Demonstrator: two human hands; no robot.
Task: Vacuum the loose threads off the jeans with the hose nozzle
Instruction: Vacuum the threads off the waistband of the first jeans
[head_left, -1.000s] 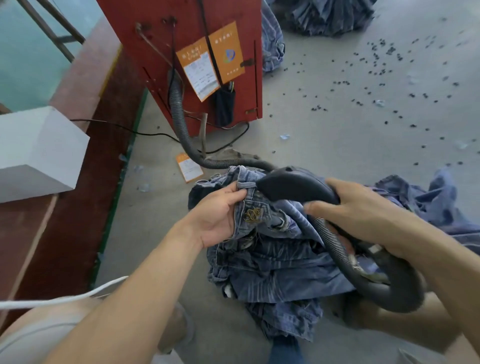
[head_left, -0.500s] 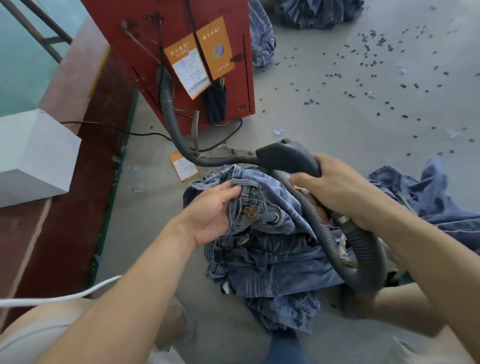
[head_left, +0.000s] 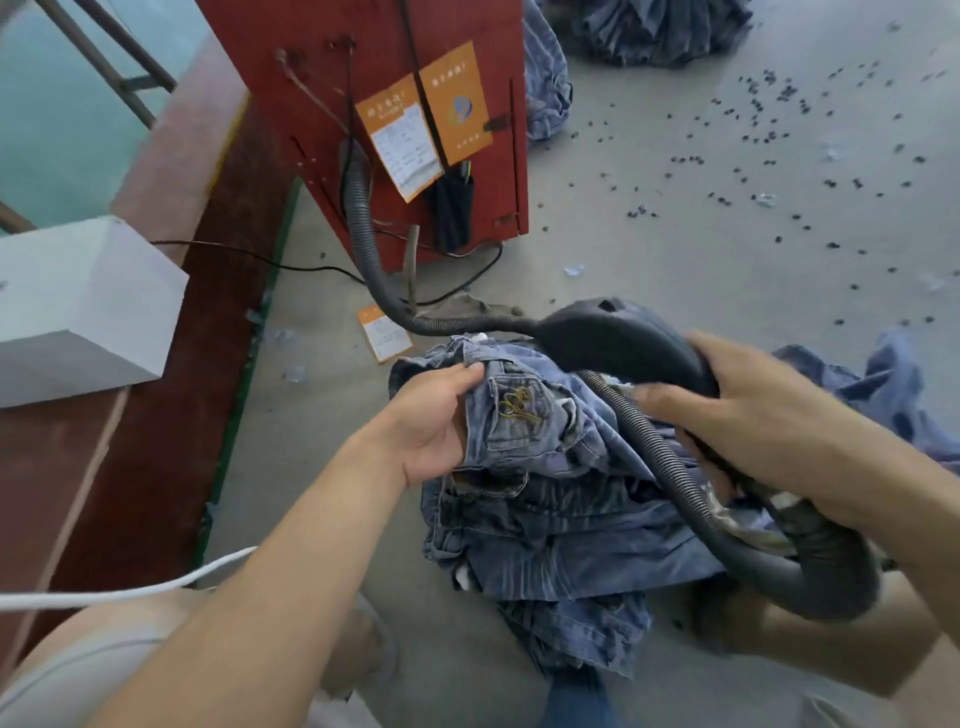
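Blue jeans (head_left: 550, 499) lie bunched on the concrete floor in front of me, a back pocket with yellow embroidery facing up. My left hand (head_left: 434, 421) grips the denim at the waistband beside that pocket. My right hand (head_left: 748, 415) holds the black hose nozzle (head_left: 613, 335), which hovers just above the upper edge of the jeans. The ribbed black hose (head_left: 670, 467) loops from the nozzle under my right wrist and back across the jeans, then runs to the red machine.
A red machine cabinet (head_left: 363, 104) with orange tags stands behind the jeans. More denim lies at the right (head_left: 883, 384) and at the top (head_left: 660, 31). Dark bits are scattered on the floor (head_left: 779, 156). A white box (head_left: 78, 306) sits on the left ledge.
My right hand lifted the nozzle off the pocket area and up past the jeans' top edge, then held it there. My left hand kept its grip on the denim.
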